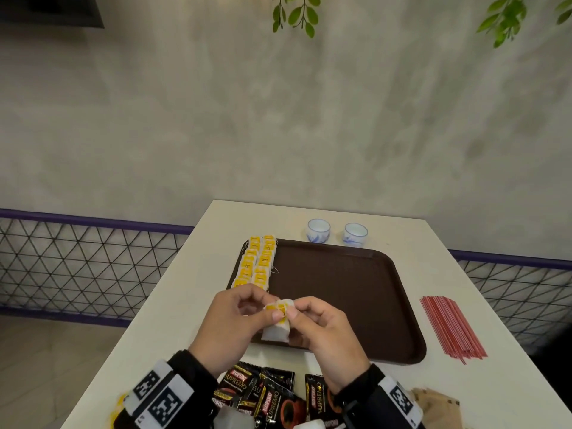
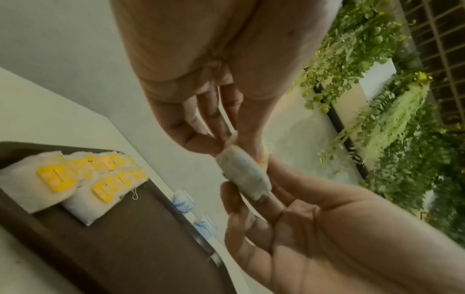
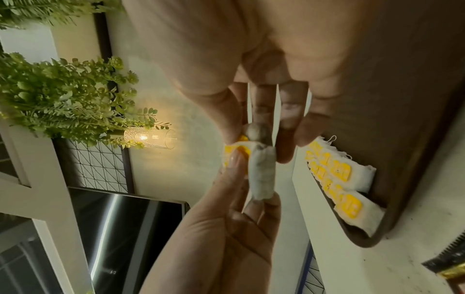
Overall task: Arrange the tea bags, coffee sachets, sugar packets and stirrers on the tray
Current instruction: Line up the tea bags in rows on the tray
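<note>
Both our hands, left hand (image 1: 230, 317) and right hand (image 1: 322, 328), pinch one white paper tea bag with yellow tag (image 1: 277, 320); beyond this grip lies the brown plastic tray (image 1: 356, 292).

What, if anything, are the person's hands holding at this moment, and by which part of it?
A tea bag, held over the tray. Both the left hand and the right hand pinch it at its top end, by the yellow tag; the pouch hangs below.

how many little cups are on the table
2. Both stand on the table just beyond the tray's far edge: the left cup, and the right cup beside it, apart.
</note>
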